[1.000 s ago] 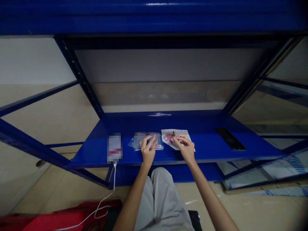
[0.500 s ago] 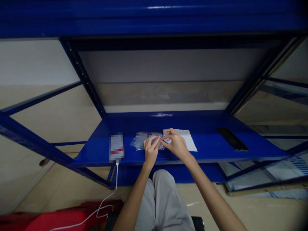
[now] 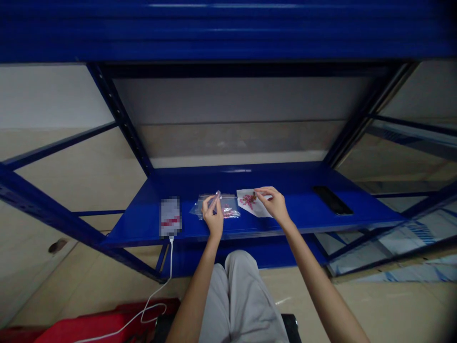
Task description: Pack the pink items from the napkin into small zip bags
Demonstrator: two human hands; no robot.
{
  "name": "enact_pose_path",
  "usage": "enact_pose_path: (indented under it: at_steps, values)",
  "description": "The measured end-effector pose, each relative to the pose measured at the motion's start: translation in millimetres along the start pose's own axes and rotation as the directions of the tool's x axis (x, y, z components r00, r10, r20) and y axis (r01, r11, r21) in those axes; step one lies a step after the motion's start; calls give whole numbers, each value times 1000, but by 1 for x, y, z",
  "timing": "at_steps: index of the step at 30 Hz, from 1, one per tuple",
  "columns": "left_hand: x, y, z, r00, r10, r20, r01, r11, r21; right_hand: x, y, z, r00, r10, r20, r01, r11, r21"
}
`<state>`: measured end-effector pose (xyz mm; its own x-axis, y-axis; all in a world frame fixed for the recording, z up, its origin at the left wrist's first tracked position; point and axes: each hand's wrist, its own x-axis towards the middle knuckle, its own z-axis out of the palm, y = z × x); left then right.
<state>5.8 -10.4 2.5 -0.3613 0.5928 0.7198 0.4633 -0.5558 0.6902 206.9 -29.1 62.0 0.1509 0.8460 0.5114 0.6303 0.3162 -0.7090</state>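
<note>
My left hand point(image 3: 213, 216) is closed on the edge of a clear plastic bag point(image 3: 231, 213), whose lifted part stands up at the fingertips. Small pink and red bits show inside the bag. More clear plastic lies under and to the left of that hand. To the right, a white sheet of paper point(image 3: 262, 211) carries a little heap of pink and brownish bits point(image 3: 248, 200), which look like dried flowers. Above the sheet's right side my right hand point(image 3: 274, 200) has thumb and fingertips pinched together at the heap's edge; whatever is between them is too small to make out.
All this lies on a blue metal shelf point(image 3: 200, 178). A black phone point(image 3: 332, 200) rests at the right. Near the left front edge is a blurred-out device point(image 3: 170, 216) with a white cable point(image 3: 170, 267) hanging down. A blue shelf beam point(image 3: 228, 33) crosses overhead.
My right hand has moved right, away from my left hand, to the paper. The pink bits on the sheet and in the bag now show. My left hand still grips the bag.
</note>
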Motion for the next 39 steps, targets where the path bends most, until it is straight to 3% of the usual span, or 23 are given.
enact_pose_path:
  at_steps: [5, 11, 17, 22, 25, 29, 32, 35, 37, 39]
  values:
    - [0, -2, 1, 998, -52, -40, 51, 998, -28, -20, 42, 2, 996, 83, 44, -70, 971, -230]
    - [-1, 1, -1, 999, -40, -7, 40, 999, -13, -24, 49, 26, 995, 91, 49, -71, 948, -309]
    - [-4, 5, -1, 993, 104, 51, -110, 986, 123, -15, 53, 28, 993, 117, -32, -121, 927, -355]
    - [-7, 10, 0, 934, 279, 223, -315, 938, 143, -9, 15, 17, 1000, 25, -19, -26, 995, -99]
    - [-8, 12, 0, 905, 310, 290, -361, 922, 140, -8, -19, 14, 980, -127, 150, 119, 991, 63]
    - [-9, 11, 0, 895, 316, 315, -376, 914, 154, -8, -43, 19, 953, -160, 258, 182, 981, -64]
    - [-10, 11, 0, 871, 345, 350, -414, 898, 147, -9, -45, 26, 950, -130, 283, 177, 973, -150]
    - [-9, 11, 1, 870, 334, 362, -404, 905, 136, -8, -40, 31, 925, -159, 344, 179, 984, -25]
    - [-8, 10, 0, 900, 289, 326, -346, 929, 132, -7, -31, 31, 920, -164, 355, 127, 984, 127]
    - [-6, 8, -1, 949, 209, 235, -239, 965, 110, -7, -17, 29, 960, -95, 264, 34, 974, 226]
